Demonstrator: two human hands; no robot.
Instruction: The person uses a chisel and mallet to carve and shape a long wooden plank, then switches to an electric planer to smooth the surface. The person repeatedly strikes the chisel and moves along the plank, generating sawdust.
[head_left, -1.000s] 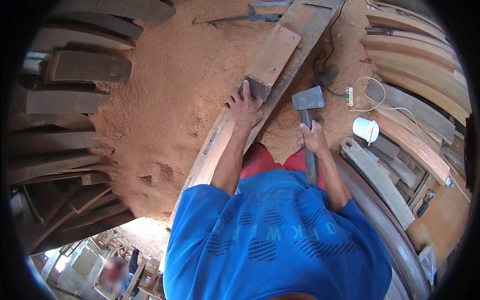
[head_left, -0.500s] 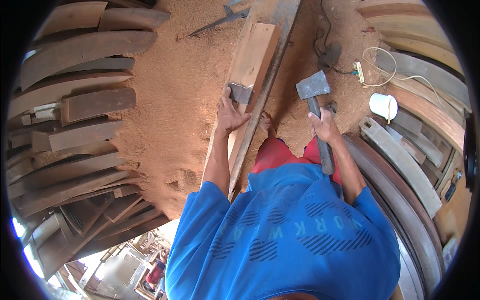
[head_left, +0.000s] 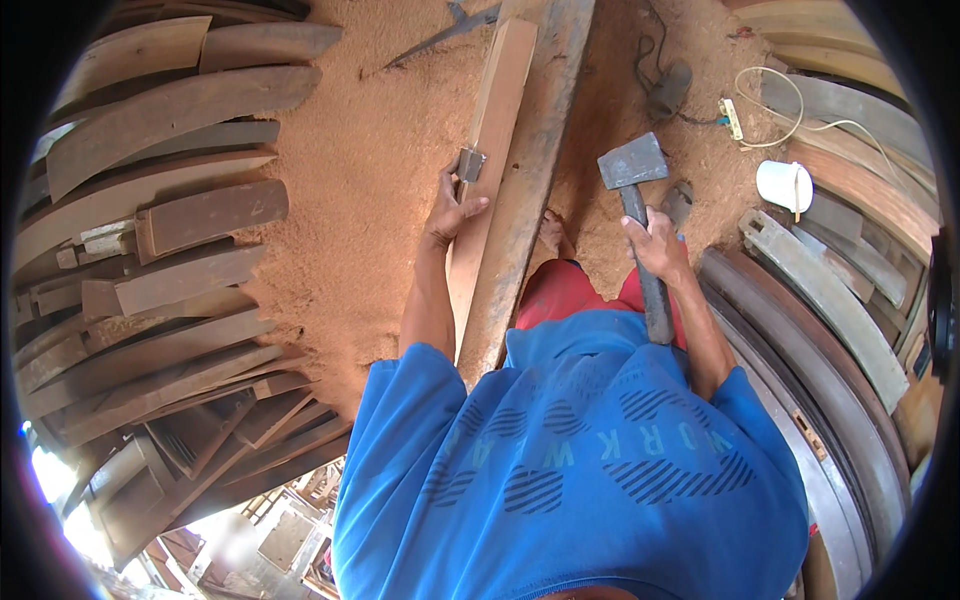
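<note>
My left hand (head_left: pixel 449 206) holds a small grey metal wedge (head_left: pixel 469 163) against the edge of a long light wooden plank (head_left: pixel 492 150). That plank lies on a wider, darker board (head_left: pixel 530 190) running away from me across sawdust. My right hand (head_left: pixel 655 245) grips the dark handle of a heavy grey hammer (head_left: pixel 632 163), its head raised to the right of the boards, apart from the wedge. A bare foot (head_left: pixel 552 232) shows beside the dark board, above red shorts.
Curved and straight wood pieces (head_left: pixel 170 215) are stacked at left. Curved wooden rails (head_left: pixel 815 290) line the right side. A white cup (head_left: pixel 786 184), a white power strip with cable (head_left: pixel 734 118) and a dark power tool (head_left: pixel 668 90) lie on the sawdust at upper right.
The view has shifted so the boards run straighter up. My left hand stays on the wedge at the plank; the hammer remains raised in my right hand.
</note>
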